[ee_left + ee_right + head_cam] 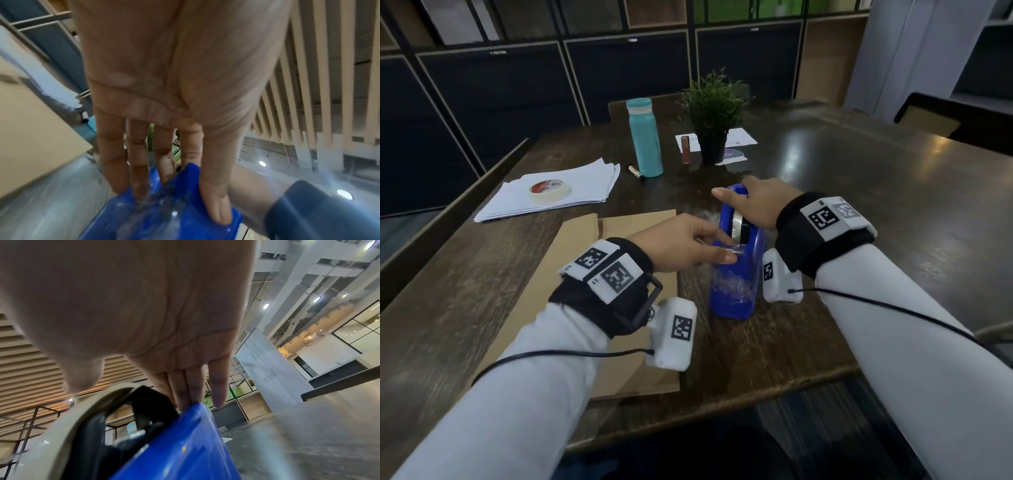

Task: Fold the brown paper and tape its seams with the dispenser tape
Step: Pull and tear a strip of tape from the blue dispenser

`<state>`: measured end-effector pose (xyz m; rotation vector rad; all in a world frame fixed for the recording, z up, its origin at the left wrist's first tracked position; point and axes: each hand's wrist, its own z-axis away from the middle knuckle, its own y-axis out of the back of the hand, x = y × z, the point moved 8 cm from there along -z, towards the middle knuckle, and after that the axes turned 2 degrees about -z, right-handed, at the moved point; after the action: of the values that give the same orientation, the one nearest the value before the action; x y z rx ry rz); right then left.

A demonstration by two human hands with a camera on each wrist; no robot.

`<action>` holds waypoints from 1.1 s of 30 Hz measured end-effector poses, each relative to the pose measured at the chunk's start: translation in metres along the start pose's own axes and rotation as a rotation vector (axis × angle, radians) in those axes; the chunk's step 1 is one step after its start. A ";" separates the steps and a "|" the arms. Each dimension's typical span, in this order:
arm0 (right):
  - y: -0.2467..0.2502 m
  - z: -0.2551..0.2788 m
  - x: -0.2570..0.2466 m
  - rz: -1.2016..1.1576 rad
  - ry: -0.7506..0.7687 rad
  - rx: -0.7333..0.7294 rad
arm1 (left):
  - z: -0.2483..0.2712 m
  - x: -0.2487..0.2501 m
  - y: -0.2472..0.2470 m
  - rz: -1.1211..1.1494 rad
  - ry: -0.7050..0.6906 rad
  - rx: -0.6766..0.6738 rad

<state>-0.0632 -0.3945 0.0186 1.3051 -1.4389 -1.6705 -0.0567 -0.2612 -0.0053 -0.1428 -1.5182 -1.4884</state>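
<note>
The blue tape dispenser (pixel 736 291) stands on the dark table, right of the folded brown paper (pixel 626 233). My left hand (pixel 722 248) reaches to its near cutter end and pinches the clear tape end between thumb and fingers. In the left wrist view the fingers (pixel 137 170) touch crumpled clear tape on the dispenser (pixel 185 219), with the brown paper (pixel 30 129) to the left. My right hand (pixel 743 202) rests flat on the dispenser's far end over the tape roll (pixel 738 219). In the right wrist view its straight fingers (pixel 193 386) touch the dispenser (pixel 185 443) beside the roll (pixel 68 426).
A stack of white sheets (pixel 585 185) with a masking tape roll (pixel 548 190) lies at the back left. Behind the dispenser stand a teal bottle (pixel 644 137), a potted plant (pixel 714 116), a small red tube (pixel 685 149) and a marker (pixel 635 171). The table's front edge (pixel 722 407) is near.
</note>
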 end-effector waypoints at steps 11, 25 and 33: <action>-0.001 0.001 -0.002 0.040 0.004 0.004 | -0.007 -0.013 -0.007 0.468 0.195 0.156; -0.002 -0.002 0.000 0.027 -0.003 -0.001 | 0.003 -0.006 -0.001 0.597 0.234 0.198; -0.002 -0.001 0.000 0.005 -0.006 -0.007 | 0.017 -0.011 -0.015 0.633 0.209 0.153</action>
<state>-0.0621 -0.3944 0.0171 1.2930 -1.4377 -1.6760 -0.0697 -0.2451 -0.0199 -0.3317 -1.2530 -0.8523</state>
